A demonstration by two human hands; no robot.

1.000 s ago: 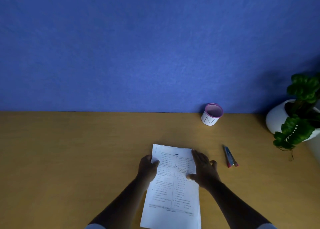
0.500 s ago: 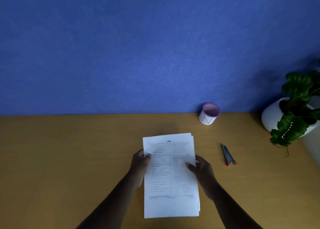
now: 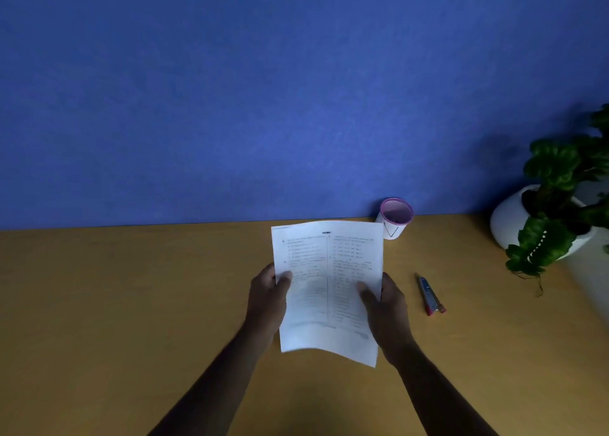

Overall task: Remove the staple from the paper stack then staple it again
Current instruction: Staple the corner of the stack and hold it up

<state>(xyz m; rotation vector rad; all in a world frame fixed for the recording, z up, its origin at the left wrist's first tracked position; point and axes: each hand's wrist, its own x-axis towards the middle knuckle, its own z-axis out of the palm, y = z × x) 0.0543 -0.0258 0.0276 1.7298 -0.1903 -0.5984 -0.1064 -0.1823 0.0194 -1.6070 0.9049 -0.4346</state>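
A white printed paper stack (image 3: 328, 271) is held up off the wooden table, its printed face toward me and its lower edge curling. My left hand (image 3: 268, 295) grips its left edge with the thumb on the front. My right hand (image 3: 384, 300) grips its right edge the same way. A small blue and red stapler (image 3: 431, 296) lies flat on the table to the right of my right hand, apart from it. No staple can be made out on the sheets.
A white cup with a pink rim (image 3: 394, 217) stands at the back of the wooden table (image 3: 115, 320), partly behind the paper's top right corner. A white pot with a green plant (image 3: 547, 218) sits at the far right. A blue wall rises behind.
The paper stack lay flat on the table under both hands one second ago. Both hands have lifted it and tilted it upright, away from the table.
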